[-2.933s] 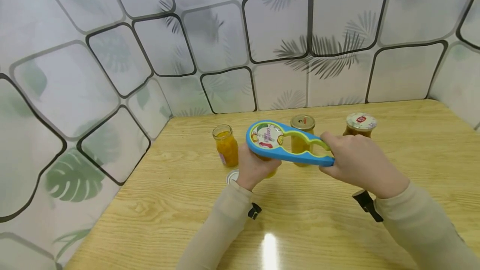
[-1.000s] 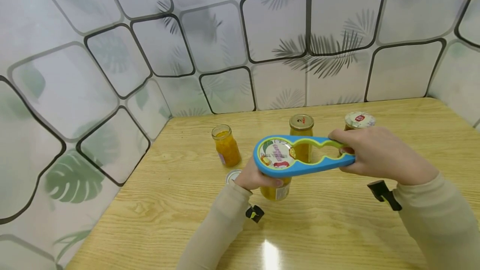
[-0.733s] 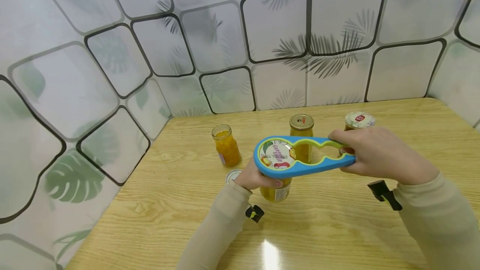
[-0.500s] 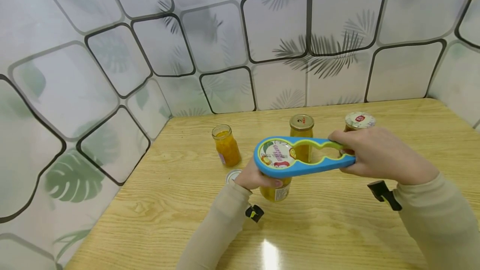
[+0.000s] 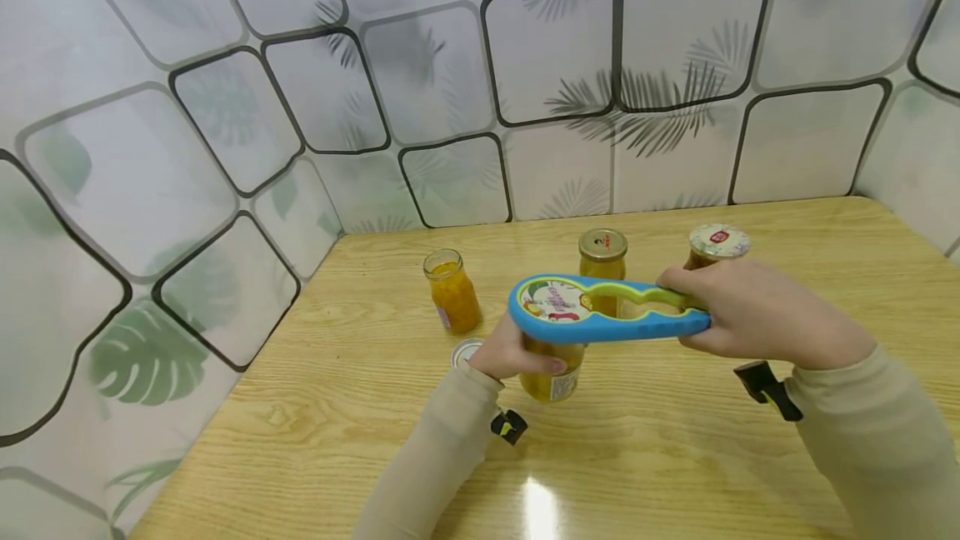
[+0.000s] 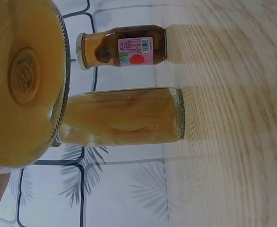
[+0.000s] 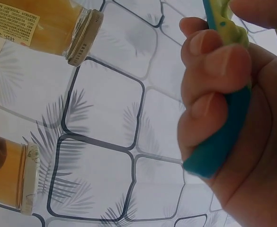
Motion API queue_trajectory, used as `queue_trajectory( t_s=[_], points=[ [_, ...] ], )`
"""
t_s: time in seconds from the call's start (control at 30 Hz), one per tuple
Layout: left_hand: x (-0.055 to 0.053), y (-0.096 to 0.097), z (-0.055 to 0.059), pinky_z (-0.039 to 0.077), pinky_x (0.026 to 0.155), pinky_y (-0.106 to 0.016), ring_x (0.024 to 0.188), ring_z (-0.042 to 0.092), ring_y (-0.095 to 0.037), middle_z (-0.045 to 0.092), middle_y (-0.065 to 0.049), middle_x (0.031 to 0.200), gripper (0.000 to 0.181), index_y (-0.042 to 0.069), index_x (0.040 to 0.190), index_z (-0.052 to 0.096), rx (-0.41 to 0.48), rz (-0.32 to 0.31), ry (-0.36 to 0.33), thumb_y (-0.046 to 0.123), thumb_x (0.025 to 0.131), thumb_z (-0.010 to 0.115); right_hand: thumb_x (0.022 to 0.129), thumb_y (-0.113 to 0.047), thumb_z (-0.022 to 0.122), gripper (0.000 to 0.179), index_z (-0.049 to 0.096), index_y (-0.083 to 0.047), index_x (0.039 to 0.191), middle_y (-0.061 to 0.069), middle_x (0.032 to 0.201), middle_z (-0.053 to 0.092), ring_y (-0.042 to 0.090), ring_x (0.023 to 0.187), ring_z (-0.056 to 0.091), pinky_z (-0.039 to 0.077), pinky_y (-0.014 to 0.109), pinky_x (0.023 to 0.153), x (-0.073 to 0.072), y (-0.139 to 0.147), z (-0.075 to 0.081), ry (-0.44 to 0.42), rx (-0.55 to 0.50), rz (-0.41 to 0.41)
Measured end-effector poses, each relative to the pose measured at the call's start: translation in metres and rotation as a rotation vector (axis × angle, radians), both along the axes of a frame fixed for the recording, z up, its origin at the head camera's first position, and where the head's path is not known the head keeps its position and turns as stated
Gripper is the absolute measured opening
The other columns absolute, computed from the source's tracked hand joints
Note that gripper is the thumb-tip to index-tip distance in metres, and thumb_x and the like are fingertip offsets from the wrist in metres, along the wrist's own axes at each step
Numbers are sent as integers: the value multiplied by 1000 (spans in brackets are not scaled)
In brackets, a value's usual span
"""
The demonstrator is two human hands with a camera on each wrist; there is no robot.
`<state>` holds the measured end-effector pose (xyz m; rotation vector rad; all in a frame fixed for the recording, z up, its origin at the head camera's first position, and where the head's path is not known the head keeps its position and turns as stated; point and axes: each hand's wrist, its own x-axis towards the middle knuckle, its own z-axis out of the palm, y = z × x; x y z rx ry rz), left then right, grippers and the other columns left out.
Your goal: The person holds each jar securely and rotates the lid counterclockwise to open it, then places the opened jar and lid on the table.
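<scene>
My left hand (image 5: pixel 501 350) grips a glass jar (image 5: pixel 551 377) of yellowish contents, held off the table; its round base (image 6: pixel 29 118) looms large in the left wrist view. Around the jar's printed lid (image 5: pixel 557 302) sits the wide ring of a blue and yellow-green jar opener (image 5: pixel 622 328). My right hand (image 5: pixel 772 311) holds the opener's two handles at their far end. In the right wrist view the fingers (image 7: pixel 209 71) curl round a blue handle (image 7: pixel 228 137). The opener's ring hides most of the jar's neck.
At the back left stands a lidless jar (image 5: pixel 456 300) of orange contents, a loose lid (image 5: pixel 467 350) lying before it. A gold-lidded jar (image 5: pixel 603 250) stands behind the opener. Farther right is a jar with a patterned white lid (image 5: pixel 718 242), partly behind my right hand.
Since the earliest frame, jar and opener have come nearer and to the right. Over the last half second the opener has tilted, its near edge rising a little and its ring looking flatter.
</scene>
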<state>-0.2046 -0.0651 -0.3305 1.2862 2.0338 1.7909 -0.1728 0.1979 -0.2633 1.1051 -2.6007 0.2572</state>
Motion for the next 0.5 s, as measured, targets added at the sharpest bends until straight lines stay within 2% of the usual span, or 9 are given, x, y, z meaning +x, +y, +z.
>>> queue_trajectory(
  t_s=[0.2,0.27,0.4,0.5],
  points=[
    [-1,-1,-1,39,91,-35,93,52,-10,51,-29,104,86,-14,116,37,21,-16,-28,41,62,73,63,-12,66,26,51,-18,83,-13,56,30,0,48,29,26,20,42,-1,0,0,-9,1,5],
    [-2,1,-2,40,90,-38,91,54,-10,52,-31,99,82,-15,115,37,45,-45,-25,38,64,73,63,-12,67,26,52,-17,84,-14,56,32,1,48,30,27,20,42,-1,0,0,-20,1,0],
    [-5,4,-4,42,85,-44,86,56,-16,50,-38,93,73,-14,115,33,123,-141,-19,28,68,71,66,-10,66,25,50,-17,84,-13,56,32,1,48,30,28,20,42,-2,1,0,-40,-17,-4],
    [-7,5,-5,43,84,-46,86,56,-19,48,-39,94,71,-13,117,32,149,-164,-20,25,69,69,68,-8,65,24,48,-17,82,-13,56,31,1,48,30,28,20,41,-2,2,0,-44,-30,-7]
  ],
)
